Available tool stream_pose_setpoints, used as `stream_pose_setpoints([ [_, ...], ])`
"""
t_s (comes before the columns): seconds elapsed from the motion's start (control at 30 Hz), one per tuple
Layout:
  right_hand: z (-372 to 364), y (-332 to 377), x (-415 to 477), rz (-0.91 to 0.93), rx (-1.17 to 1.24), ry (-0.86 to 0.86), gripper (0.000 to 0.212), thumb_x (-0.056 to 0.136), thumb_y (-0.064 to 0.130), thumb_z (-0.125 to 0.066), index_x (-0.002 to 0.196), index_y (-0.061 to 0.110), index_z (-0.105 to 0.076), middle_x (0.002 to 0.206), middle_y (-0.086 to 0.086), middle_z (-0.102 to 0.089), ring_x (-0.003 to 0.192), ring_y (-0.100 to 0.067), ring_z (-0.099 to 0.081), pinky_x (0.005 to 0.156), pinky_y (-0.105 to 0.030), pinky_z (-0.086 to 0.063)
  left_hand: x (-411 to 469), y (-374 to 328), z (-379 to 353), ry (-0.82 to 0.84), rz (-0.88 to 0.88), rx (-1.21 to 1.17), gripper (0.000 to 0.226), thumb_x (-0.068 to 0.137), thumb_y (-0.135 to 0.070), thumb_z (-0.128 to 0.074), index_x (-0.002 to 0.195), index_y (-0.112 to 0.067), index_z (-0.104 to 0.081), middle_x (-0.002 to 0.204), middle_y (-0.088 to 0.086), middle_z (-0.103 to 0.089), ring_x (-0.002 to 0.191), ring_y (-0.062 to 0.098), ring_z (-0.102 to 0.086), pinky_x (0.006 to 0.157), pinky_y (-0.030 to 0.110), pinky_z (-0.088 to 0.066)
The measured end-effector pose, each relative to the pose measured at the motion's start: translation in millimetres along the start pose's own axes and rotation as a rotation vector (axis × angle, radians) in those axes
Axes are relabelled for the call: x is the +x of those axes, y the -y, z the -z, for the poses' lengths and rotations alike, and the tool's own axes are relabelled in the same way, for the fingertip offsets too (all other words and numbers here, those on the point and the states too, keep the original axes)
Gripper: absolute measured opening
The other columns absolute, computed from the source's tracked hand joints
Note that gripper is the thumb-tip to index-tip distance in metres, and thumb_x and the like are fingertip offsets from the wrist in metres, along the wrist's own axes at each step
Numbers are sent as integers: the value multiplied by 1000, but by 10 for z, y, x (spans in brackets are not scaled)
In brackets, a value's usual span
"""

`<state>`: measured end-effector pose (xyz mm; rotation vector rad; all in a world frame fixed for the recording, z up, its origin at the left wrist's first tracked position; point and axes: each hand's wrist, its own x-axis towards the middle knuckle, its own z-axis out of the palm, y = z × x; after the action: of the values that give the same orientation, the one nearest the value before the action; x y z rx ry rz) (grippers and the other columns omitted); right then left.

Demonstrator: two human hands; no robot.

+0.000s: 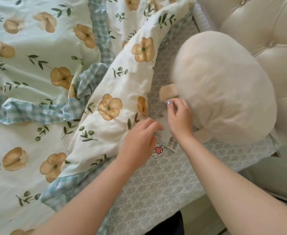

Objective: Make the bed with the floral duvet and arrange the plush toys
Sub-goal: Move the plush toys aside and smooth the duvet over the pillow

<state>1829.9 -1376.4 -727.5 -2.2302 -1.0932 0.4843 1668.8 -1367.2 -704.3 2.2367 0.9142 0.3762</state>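
Observation:
The floral duvet (119, 92), cream with tan flowers and a blue checked border, lies rumpled across the bed, one folded edge running diagonally beside the grey patterned sheet (156, 187). A big round cream plush toy (224, 85) with a tan ear sits on the sheet against the headboard. Between duvet and plush lies a small white cloth item with a red heart (158, 150), partly hidden. My left hand (139, 141) pinches its white fabric at the duvet's edge. My right hand (180, 116) has curled fingers against the plush's lower left side, below the tan ear; any grip is hidden.
A tufted cream headboard (258, 28) fills the upper right. The mattress edge and a cream bed frame (271, 175) run along the lower right. More of the duvet, with a bunched checked ruffle (37, 111), covers the left.

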Motion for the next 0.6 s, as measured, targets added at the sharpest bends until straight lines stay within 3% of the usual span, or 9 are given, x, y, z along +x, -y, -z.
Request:
stream_pose_setpoints([
  [0.07, 259, -81, 155, 174, -86, -23, 15, 90, 10, -54, 99, 11, -66, 103, -6, -62, 100, -24, -57, 88, -27, -39, 56, -155, -275, 131, 140, -25, 46, 86, -8, -58, 130, -17, -49, 130, 0, -49, 118, 19, -49, 92, 34, -48],
  [0.13, 444, -112, 366, 333, -224, 7, 21, 82, 7, -58, 102, 12, -65, 110, -6, -60, 105, -24, -57, 92, -29, -41, 160, -244, -474, 197, 270, -13, 62, 87, -19, -63, 142, -17, -35, 143, 2, -37, 126, 23, -43, 98, 34, -44],
  [0.3, 1019, -261, 700, 466, -442, -95, 50, 70, 16, -67, 119, 20, -59, 135, -6, -54, 125, -29, -49, 103, -41, -36, 556, -474, -728, 294, 593, -9, 86, 82, -32, -70, 150, -23, -17, 150, 9, -26, 129, 39, -35, 99, 47, -38],
  [0.37, 1283, -402, 733, 362, -584, -82, 76, 65, 38, -75, 135, 29, -45, 150, -6, -37, 137, -32, -34, 106, -49, -29, 696, -587, -738, 348, 597, 44, 81, 86, -26, -65, 149, -21, -16, 147, 12, -26, 130, 40, -33, 103, 48, -34],
  [0.43, 1519, -577, 748, 64, -543, 3, 111, 57, 57, -79, 148, 37, -20, 158, -9, -17, 144, -35, -20, 104, -58, -27, 788, -642, -760, 362, 666, 56, 80, 85, -25, -64, 148, -22, -15, 142, 14, -30, 127, 41, -36, 101, 49, -36],
  [0.5, 1619, -729, 694, -214, -438, 84, 128, 53, 63, -80, 151, 38, -2, 158, -12, -13, 143, -35, -19, 100, -63, -29, 844, -633, -799, 333, 850, -52, 92, 74, -33, -71, 146, -21, -15, 134, 16, -39, 120, 40, -45, 94, 46, -43],
  [0.57, 1633, -836, 595, -291, -414, 159, 116, 59, 52, -82, 150, 33, -11, 149, -12, -29, 135, -35, -32, 94, -61, -35, 875, -691, -823, 314, 993, -227, 99, 61, -37, -77, 141, -13, -25, 129, 14, -49, 114, 33, -52, 91, 43, -48],
  [0.6, 1612, -877, 564, -285, -363, 174, 97, 66, 40, -79, 145, 28, -24, 140, -12, -41, 127, -35, -42, 90, -56, -40, 896, -730, -823, 299, 1034, -314, 98, 57, -37, -78, 138, -11, -31, 126, 12, -52, 112, 31, -54, 90, 43, -50],
])
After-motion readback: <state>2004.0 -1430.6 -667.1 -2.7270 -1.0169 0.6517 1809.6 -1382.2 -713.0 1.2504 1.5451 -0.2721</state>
